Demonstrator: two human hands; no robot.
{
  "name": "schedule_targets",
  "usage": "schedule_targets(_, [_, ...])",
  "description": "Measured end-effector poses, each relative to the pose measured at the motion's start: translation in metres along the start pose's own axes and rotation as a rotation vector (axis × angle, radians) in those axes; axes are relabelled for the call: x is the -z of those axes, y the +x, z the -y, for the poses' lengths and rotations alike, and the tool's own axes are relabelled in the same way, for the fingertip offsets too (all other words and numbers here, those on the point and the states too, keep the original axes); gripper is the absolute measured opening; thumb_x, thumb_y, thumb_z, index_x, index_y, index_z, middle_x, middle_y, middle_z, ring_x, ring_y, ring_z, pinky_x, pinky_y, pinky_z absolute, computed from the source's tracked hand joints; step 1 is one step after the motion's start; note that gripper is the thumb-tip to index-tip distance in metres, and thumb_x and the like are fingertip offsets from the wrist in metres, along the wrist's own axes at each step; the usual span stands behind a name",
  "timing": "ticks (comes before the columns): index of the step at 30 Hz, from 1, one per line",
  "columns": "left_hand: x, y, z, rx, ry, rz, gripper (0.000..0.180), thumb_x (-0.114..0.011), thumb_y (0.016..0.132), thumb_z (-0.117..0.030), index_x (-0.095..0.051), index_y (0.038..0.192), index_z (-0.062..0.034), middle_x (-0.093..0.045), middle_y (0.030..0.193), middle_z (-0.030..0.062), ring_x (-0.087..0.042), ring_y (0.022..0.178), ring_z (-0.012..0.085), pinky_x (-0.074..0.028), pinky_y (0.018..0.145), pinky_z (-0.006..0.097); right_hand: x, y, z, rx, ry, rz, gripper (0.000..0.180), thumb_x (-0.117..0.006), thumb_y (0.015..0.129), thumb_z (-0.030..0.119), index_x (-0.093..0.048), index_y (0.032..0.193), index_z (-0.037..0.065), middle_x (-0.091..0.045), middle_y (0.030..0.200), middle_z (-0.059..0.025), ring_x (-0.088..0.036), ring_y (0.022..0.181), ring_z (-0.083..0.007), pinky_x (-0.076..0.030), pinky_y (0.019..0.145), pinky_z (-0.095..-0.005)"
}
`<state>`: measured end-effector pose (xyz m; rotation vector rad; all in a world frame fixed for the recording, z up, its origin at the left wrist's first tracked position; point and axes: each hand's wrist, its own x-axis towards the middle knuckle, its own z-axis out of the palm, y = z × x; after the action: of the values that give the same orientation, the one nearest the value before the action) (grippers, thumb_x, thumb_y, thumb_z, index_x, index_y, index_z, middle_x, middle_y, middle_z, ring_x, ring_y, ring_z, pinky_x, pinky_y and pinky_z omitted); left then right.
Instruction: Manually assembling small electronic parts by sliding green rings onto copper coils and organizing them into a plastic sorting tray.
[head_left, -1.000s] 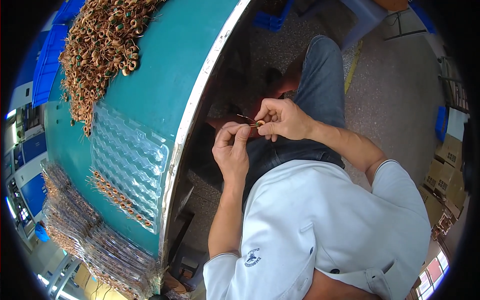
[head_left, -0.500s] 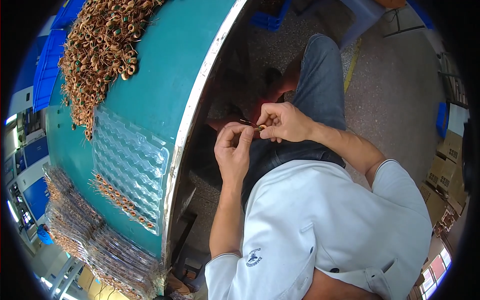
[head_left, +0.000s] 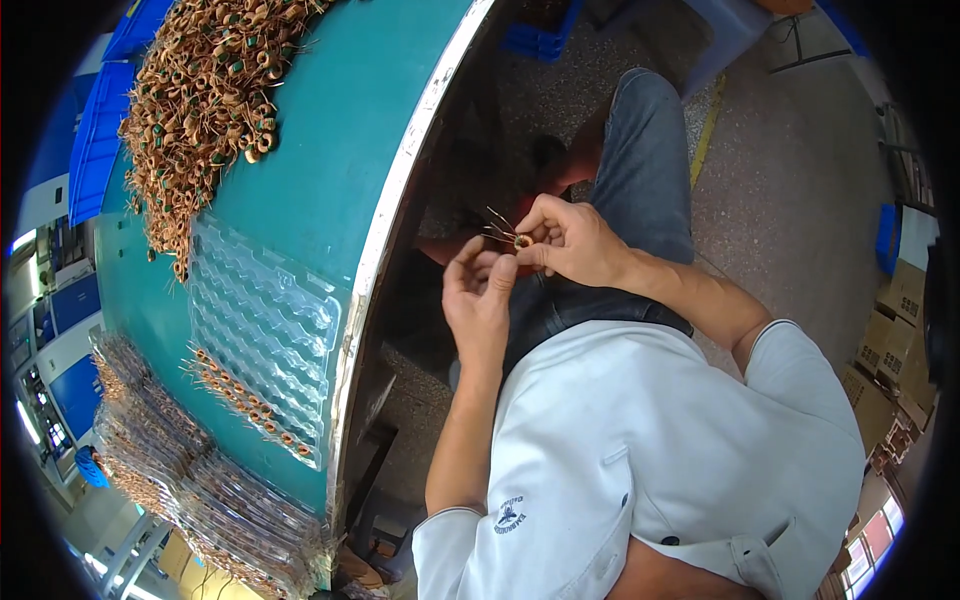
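- Clamps a small copper-wound ring coil (head_left: 522, 241) between thumb and fingertips of the right grip (head_left: 578, 242), with thin wire leads (head_left: 497, 222) fanning out toward the upper left, away from that grip.
- Holds the left grip (head_left: 482, 292) just beside the coil, with a gap between thumb and forefinger; cannot tell about contact with the leads.
- Wears a white short-sleeved shirt (head_left: 660, 430) on the near side of both grips, and blue jeans (head_left: 648, 160) under and beyond them.
- Has a green desk (head_left: 325, 130) to the left of the left grip.
- Shows on that desk, left of the left grip, a clear plastic tray (head_left: 270, 300) of moulded pockets, with similar coils (head_left: 255, 405) lined up along its lower-left side.
- Includes a large loose heap of coils (head_left: 205, 100) well to the upper left of both grips.
- Includes stacked clear trays (head_left: 190, 470) full of coils, well to the lower left.
- Includes cardboard boxes (head_left: 890, 335) far right of the right grip.
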<state>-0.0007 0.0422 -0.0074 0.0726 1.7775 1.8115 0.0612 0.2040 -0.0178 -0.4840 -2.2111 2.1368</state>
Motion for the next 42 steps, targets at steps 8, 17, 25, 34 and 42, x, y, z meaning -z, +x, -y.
schedule_targets(8, [0.013,-0.005,0.013,0.071,-0.201,0.101,0.029,-0.066,0.094,-0.019,-0.062,0.114,0.0025,-0.068,0.101,0.008,-0.064,0.088,0.0132,-0.052,0.077,0.024,-0.014,-0.013,0.003,0.215,-0.105,0.114,0.03,-0.071,0.085,0.002,-0.063,0.113,0.0,-0.069,0.09,-0.0093,-0.067,0.079,-0.0125,-0.055,0.067,-0.0266])
schedule_targets(17, [0.032,-0.013,0.005,0.15,-0.03,0.406,0.022,-0.064,0.094,-0.011,-0.061,0.11,0.0043,-0.066,0.095,0.0065,-0.062,0.084,0.0111,-0.052,0.078,0.024,-0.001,0.011,0.002,-0.082,0.136,0.331,0.021,-0.065,0.093,0.016,-0.065,0.107,0.0,-0.066,0.088,-0.0032,-0.059,0.072,-0.0067,-0.048,0.061,-0.0217])
schedule_targets(25, [0.028,-0.021,0.01,0.097,-0.057,0.336,0.018,-0.065,0.094,-0.015,-0.059,0.1,0.0016,-0.064,0.089,0.0035,-0.059,0.08,0.0091,-0.05,0.075,0.023,-0.015,0.004,0.009,0.148,0.102,0.153,0.006,-0.067,0.086,0.004,-0.063,0.087,-0.001,-0.064,0.079,-0.0048,-0.062,0.069,-0.0111,-0.049,0.06,-0.0251])
schedule_targets(34, [0.024,-0.014,0.005,0.068,-0.155,0.254,0.021,-0.062,0.096,-0.018,-0.059,0.105,0.0008,-0.067,0.092,0.0079,-0.063,0.079,0.0124,-0.052,0.073,0.025,-0.013,0.02,0.019,0.106,0.174,0.021,0.018,-0.066,0.091,0.006,-0.059,0.106,0.0,-0.064,0.083,-0.004,-0.059,0.068,-0.0068,-0.048,0.057,-0.0198])
schedule_targets(42, [0.036,-0.001,-0.004,0.029,-0.208,0.184,0.021,-0.061,0.097,-0.015,-0.058,0.109,0.002,-0.068,0.095,0.0097,-0.065,0.081,0.0141,-0.053,0.074,0.026,-0.011,0.022,0.029,-0.061,0.176,0.163,0.016,-0.064,0.094,0.014,-0.063,0.104,0.001,-0.065,0.087,-0.0028,-0.057,0.069,-0.0058,-0.046,0.057,-0.0202])
